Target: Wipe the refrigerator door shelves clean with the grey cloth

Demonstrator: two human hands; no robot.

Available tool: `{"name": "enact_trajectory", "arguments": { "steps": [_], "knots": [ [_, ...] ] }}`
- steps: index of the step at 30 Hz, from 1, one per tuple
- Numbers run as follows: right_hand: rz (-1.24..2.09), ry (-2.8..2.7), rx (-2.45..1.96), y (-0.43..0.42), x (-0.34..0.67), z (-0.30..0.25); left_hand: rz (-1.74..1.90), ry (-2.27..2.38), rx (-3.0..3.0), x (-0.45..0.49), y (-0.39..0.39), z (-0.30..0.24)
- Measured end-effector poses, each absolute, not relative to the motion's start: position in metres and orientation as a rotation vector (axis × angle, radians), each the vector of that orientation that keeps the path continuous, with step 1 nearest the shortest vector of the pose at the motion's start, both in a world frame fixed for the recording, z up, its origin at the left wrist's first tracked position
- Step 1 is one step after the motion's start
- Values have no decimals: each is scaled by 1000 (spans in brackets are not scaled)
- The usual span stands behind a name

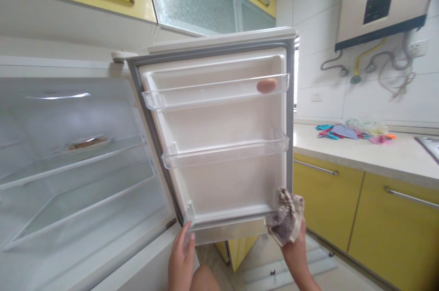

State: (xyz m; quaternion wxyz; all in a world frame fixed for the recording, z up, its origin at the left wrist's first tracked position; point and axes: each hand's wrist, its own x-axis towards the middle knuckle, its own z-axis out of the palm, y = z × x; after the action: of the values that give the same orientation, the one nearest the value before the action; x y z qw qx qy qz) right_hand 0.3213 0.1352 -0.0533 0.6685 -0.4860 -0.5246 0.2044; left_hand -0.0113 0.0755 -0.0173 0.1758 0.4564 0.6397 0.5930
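The refrigerator door (pixel 219 181) stands swung open in front of me, its inner side facing me. My right hand (pixel 297 240) is closed around a crumpled, patterned cleaning cloth (pixel 288 220), which lies against the door's lower right corner. My left hand (pixel 181 254) is at the lower left corner, fingers stretched out and the tips at the door's bottom edge. An egg (pixel 267 85) rests at the right end of the upper clear door shelf (pixel 206 97). Below it, the middle door shelf (pixel 222 153) has nothing in it.
To the left, a wrapped tray of food (pixel 87 143) sits on a glass shelf inside the refrigerator (pixel 103 181). Coloured cloths (pixel 343 132) lie on the white counter (pixel 377 156) at right. Yellow cabinets (pixel 325 199) stand below, and a water heater (pixel 380 3) hangs above.
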Motion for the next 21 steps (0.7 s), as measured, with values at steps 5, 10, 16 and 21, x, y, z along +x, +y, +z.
{"name": "enact_trajectory", "arguments": {
  "steps": [5, 10, 16, 21],
  "knots": [
    [-185, -1681, -1092, 134, 329, -52, 1655, 1869, 1367, -15, 74, -17],
    [-302, -2045, -1122, 133, 334, -19, 1631, 1880, 1424, -19, 75, -12],
    [-80, -2455, -1084, 127, 271, 45, 1636, 1878, 1415, -19, 76, -7],
    [308, -2552, -1029, 141, 189, 70, 1652, 1804, 1359, -27, 77, -5]
  ]
}}
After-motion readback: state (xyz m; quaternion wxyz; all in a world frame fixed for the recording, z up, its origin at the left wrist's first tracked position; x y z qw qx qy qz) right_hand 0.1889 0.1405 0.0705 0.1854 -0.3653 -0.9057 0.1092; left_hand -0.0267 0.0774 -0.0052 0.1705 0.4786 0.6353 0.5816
